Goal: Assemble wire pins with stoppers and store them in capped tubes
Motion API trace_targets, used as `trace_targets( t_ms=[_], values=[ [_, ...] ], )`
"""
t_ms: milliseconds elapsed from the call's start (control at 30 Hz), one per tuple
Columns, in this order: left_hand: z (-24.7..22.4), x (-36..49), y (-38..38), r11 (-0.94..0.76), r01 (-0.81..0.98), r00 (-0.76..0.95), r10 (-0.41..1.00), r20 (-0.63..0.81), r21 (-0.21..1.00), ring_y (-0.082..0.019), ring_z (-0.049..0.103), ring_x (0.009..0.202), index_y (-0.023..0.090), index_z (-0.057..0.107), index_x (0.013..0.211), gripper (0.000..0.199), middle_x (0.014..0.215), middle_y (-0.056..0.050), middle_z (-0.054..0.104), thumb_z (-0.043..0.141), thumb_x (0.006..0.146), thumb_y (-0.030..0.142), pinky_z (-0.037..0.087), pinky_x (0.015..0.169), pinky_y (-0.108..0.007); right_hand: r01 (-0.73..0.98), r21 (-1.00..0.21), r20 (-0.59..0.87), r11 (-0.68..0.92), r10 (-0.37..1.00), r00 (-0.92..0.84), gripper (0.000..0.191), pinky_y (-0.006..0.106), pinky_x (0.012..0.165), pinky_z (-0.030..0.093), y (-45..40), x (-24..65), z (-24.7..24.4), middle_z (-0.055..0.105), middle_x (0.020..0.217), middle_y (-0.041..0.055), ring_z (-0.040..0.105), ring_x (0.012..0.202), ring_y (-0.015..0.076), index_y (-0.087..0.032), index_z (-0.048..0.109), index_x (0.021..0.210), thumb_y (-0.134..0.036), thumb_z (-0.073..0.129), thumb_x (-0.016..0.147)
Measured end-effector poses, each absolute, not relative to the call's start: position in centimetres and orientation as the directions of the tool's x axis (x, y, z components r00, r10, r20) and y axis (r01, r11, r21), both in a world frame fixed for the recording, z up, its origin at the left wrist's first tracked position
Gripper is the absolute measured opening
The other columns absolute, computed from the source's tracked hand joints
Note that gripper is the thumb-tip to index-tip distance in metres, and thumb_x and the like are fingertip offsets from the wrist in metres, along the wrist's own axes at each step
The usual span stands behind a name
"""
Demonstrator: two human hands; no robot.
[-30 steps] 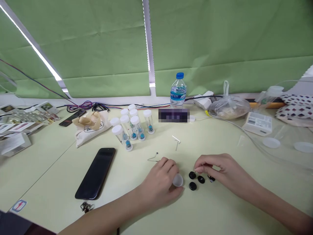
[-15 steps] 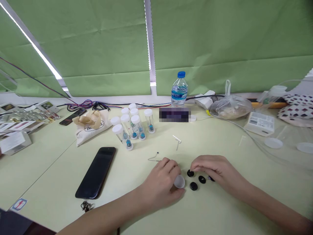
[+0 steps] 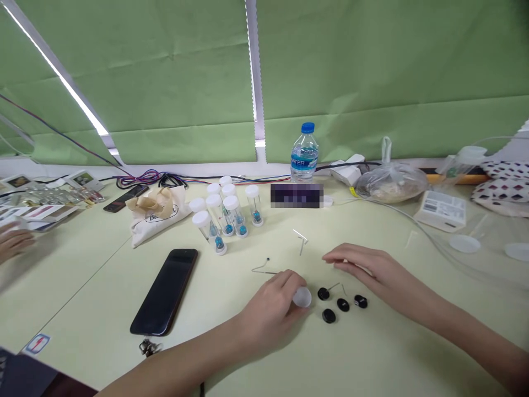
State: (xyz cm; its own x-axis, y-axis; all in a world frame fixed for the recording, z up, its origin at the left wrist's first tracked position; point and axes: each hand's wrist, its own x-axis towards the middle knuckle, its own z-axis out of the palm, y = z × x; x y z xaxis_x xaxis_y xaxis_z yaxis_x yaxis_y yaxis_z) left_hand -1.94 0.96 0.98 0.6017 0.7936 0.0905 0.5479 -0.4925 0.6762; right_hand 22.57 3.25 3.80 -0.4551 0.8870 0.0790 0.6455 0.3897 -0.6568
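My left hand (image 3: 276,302) is wrapped round a small white cup (image 3: 302,297) on the table. To its right lie several black discs; one black disc (image 3: 323,293) has a thin bent wire (image 3: 333,286) at its edge, and another black disc (image 3: 329,316) lies nearest me. My right hand (image 3: 363,264) hovers above and behind the discs, fingers stretched and a little apart, with nothing visible in them. Behind my left hand lies a bent wire with a dark tip (image 3: 260,269). Thin clear pieces (image 3: 301,238) rest further back.
Several clear tubes with white caps (image 3: 253,205) stand behind, left of a water bottle (image 3: 305,155). A phone (image 3: 165,291), keys (image 3: 149,347) and a cloth bag (image 3: 159,218) lie left. Another person's hand (image 3: 14,241) is at the left edge. A plastic bag (image 3: 390,182) sits back right.
My right hand has lifted from the black discs and moved back, its fingers opening; a thin wire now shows beside one disc. Another person's hand has come into view at the left.
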Motion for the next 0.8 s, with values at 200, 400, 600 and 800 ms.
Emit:
trace_targets(
  t_ms=[200, 400, 600, 800],
  values=[
    [0.6, -1.9, 1.0, -0.378, 0.477, 0.547, 0.834, 0.068, 0.794, -0.016, 0.058, 0.084, 0.023, 0.054, 0.098, 0.020, 0.100, -0.003, 0.061, 0.054, 0.081, 0.012, 0.048, 0.070, -0.027, 0.798, -0.330, 0.241, 0.505, 0.862, -0.446, 0.029, 0.032, 0.078, 0.051, 6.3, 21.6, 1.2, 0.061, 0.109, 0.0067, 0.063, 0.092, 0.0191, -0.024, 0.057, 0.106, -0.029, 0.029, 0.100],
    [0.4, -1.7, 1.3, -0.260, 0.358, 0.489, 0.870, 0.057, 0.897, -0.017, 0.059, 0.090, 0.023, 0.060, 0.103, 0.033, 0.105, -0.004, 0.061, 0.058, 0.075, 0.004, 0.050, 0.074, -0.028, 0.745, -0.073, 0.246, 0.663, 0.736, -0.630, 0.024, 0.033, 0.073, 0.047, 9.2, 20.3, 0.1, 0.061, 0.108, 0.0063, 0.060, 0.089, 0.0206, -0.023, 0.057, 0.101, -0.013, 0.036, 0.094],
    [0.5, -1.8, 1.6, -0.200, 0.276, 0.418, 0.906, 0.069, 0.940, -0.016, 0.059, 0.088, 0.023, 0.063, 0.105, 0.030, 0.102, -0.004, 0.063, 0.067, 0.077, 0.014, 0.050, 0.079, -0.030, 0.614, 0.098, 0.214, 0.783, 0.586, -0.781, 0.025, 0.034, 0.071, 0.041, 9.0, 19.3, -0.5, 0.063, 0.087, 0.0090, 0.057, 0.085, 0.0238, -0.016, 0.058, 0.087, 0.001, 0.040, 0.087],
    [0.6, -2.1, 2.1, -0.148, 0.211, 0.363, 0.930, 0.064, 0.966, -0.015, 0.060, 0.084, 0.021, 0.060, 0.104, 0.029, 0.099, -0.003, 0.064, 0.070, 0.076, 0.020, 0.050, 0.079, -0.031, 0.638, 0.032, 0.305, 0.769, 0.600, -0.739, 0.023, 0.033, 0.072, 0.044, 8.0, 19.6, -0.9, 0.065, 0.093, 0.0095, 0.061, 0.083, 0.0214, -0.017, 0.055, 0.090, -0.004, 0.037, 0.091]
  ],
)
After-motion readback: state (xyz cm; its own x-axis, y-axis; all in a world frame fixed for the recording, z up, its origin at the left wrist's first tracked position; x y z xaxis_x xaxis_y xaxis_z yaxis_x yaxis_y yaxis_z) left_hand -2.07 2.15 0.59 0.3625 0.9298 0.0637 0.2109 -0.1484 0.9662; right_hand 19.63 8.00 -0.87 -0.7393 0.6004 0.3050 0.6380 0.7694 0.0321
